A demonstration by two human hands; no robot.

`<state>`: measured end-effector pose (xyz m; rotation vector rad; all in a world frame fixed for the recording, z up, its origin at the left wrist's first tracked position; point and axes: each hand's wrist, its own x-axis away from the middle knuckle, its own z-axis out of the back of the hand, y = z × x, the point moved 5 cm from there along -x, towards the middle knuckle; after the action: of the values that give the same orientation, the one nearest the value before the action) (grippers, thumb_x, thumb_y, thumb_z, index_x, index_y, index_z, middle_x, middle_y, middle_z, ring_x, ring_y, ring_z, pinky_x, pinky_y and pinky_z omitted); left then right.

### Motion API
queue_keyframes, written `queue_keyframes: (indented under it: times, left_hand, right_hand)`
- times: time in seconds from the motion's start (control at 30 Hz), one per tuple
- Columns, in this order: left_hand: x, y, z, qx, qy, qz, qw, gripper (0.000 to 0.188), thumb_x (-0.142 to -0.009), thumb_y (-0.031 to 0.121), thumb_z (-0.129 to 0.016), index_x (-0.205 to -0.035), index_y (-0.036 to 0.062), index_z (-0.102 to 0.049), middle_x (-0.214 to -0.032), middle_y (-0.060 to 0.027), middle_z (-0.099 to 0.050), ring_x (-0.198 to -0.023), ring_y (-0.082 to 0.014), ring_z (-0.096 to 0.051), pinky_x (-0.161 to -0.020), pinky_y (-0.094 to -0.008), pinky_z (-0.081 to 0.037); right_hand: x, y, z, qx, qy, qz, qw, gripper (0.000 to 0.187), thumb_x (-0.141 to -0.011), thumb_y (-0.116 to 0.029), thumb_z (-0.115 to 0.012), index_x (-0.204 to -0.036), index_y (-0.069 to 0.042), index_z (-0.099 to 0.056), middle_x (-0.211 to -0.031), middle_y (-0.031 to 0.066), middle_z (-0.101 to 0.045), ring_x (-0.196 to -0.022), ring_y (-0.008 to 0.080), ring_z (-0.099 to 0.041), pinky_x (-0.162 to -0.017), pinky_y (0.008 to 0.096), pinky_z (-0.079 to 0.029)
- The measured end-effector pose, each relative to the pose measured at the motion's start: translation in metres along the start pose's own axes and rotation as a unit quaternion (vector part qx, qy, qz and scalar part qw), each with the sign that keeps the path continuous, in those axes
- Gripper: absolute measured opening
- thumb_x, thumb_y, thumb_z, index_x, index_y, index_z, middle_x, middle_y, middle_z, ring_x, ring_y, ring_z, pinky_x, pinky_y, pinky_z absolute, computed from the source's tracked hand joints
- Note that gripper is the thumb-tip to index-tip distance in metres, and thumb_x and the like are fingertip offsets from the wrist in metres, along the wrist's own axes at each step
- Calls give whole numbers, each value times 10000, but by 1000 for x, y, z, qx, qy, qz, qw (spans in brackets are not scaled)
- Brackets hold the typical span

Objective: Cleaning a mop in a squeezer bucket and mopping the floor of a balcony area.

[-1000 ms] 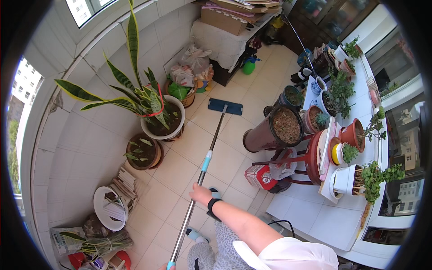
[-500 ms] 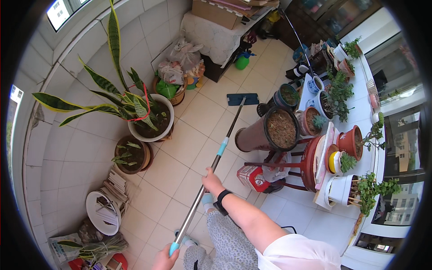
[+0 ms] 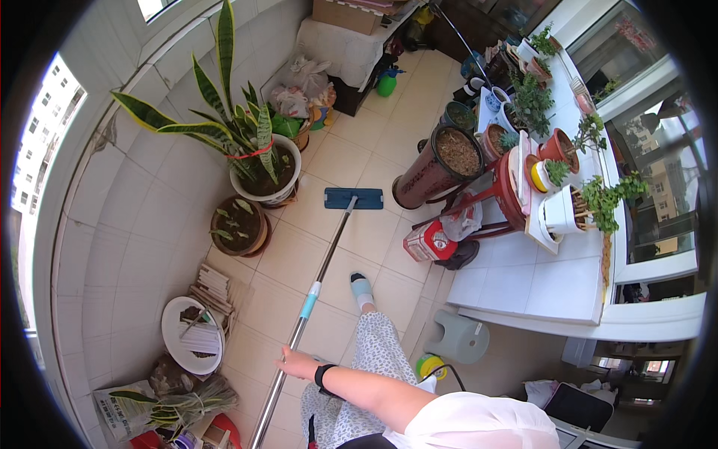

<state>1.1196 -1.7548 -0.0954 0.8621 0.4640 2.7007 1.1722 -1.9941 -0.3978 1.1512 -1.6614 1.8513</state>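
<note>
A flat mop with a dark blue rectangular head (image 3: 370,198) lies flat on the tiled floor. Its silver pole (image 3: 326,263), with a light blue collar, slants down to the lower edge of the head view. My right hand (image 3: 299,364), with a black watch on the wrist, is closed around the pole below that collar. My left hand is out of sight. One slippered foot (image 3: 361,287) stands on the floor right of the pole.
Left of the mop stand a snake plant (image 3: 262,146) in a white pot and a brown pot (image 3: 258,241). To the right are a tall soil-filled urn (image 3: 430,176), a red-and-white container (image 3: 428,243) and a grey stool (image 3: 458,337). A white basin (image 3: 170,329) sits lower left.
The mop head has come nearer and to the left, and my right hand has drawn back with the pole. My left hand has left the view. A slippered foot now shows farther forward.
</note>
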Motion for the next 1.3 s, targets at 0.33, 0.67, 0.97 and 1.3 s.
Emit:
queue_keyframes:
  times: [0.33, 0.67, 0.97, 1.3]
  left_hand:
    - [72, -86, -5, 88, -96, 203, 971, 288, -892, 249, -573, -1051, 17, -635, -850, -195, -655, -791, -276, -649, -753, -355, -484]
    - [101, -76, -59, 36, -55, 155, 986, 284, -902, 261, -539, -1012, 17, -635, -799, -233, -626, -751, -388, -611, -702, -406, -481]
    - [199, -76, -88, 45, -113, 353, 928, 431, -901, 383, -512, -965, -21, -647, -723, -256, -622, -677, -356, -646, -610, -427, -466]
    - [5, 14, -149, 213, -21, 150, 965, 416, -830, 300, -592, -1173, 67, -560, -723, -194, -632, -647, -311, -642, -602, -393, -488]
  right_hand:
    - [10, 37, -93, 172, 72, 58, 981, 420, -914, -389, -390, -1085, -7, -411, -814, 221, -628, -775, 378, -621, -699, 477, -477]
    - [25, 90, -75, 88, 100, 7, 991, 416, -900, -396, -424, -1042, -5, -421, -839, 207, -622, -834, 386, -605, -759, 468, -450]
    - [82, 67, -117, 110, -96, 20, 989, 364, -886, -419, -474, -928, -60, -441, -697, 101, -615, -557, 243, -612, -474, 380, -464]
    - [-15, 58, 99, 89, 193, 25, 977, 381, -917, -290, -343, -1197, -48, -430, -664, 106, -586, -516, 227, -565, -515, 368, -472]
